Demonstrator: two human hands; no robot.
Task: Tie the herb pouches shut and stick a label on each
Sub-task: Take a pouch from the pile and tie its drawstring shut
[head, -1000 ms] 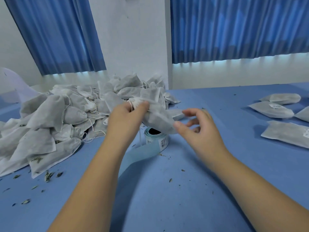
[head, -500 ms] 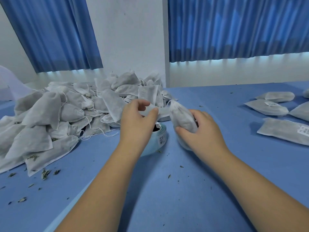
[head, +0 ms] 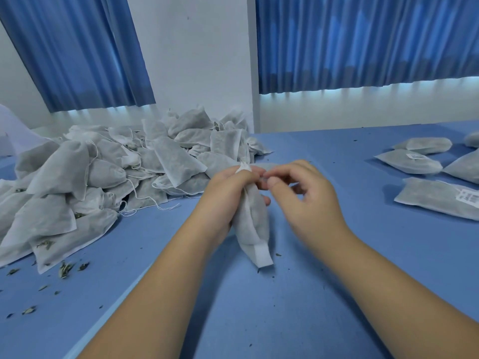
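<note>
Blue cloth covers the bench (head: 324, 294), which runs back to a white wall (head: 202, 60) hung with blue curtains (head: 363, 40). We note a pile (head: 103, 177) of pouches along the left side, reaching the wall, with loose strings trailing from its near edge and herb crumbs (head: 64, 270) scattered in front. At the right edge lie labelled pouches (head: 438, 198), flat and well apart from the hands. Between the two groups, and on the near side, the bench lies open.

The pouch (head: 252, 224) in work stands near upright at mid-bench, its folded white seam lowest; we cannot tell whether that seam touches the cloth. Grey-green fill shows through its white fabric. The left hand (head: 223, 198) grasps its gathered neck. The right hand (head: 311, 200) sits just beside that neck, fingers curled, thumb and forefinger close together; blur prevents us telling whether they pinch anything.
</note>
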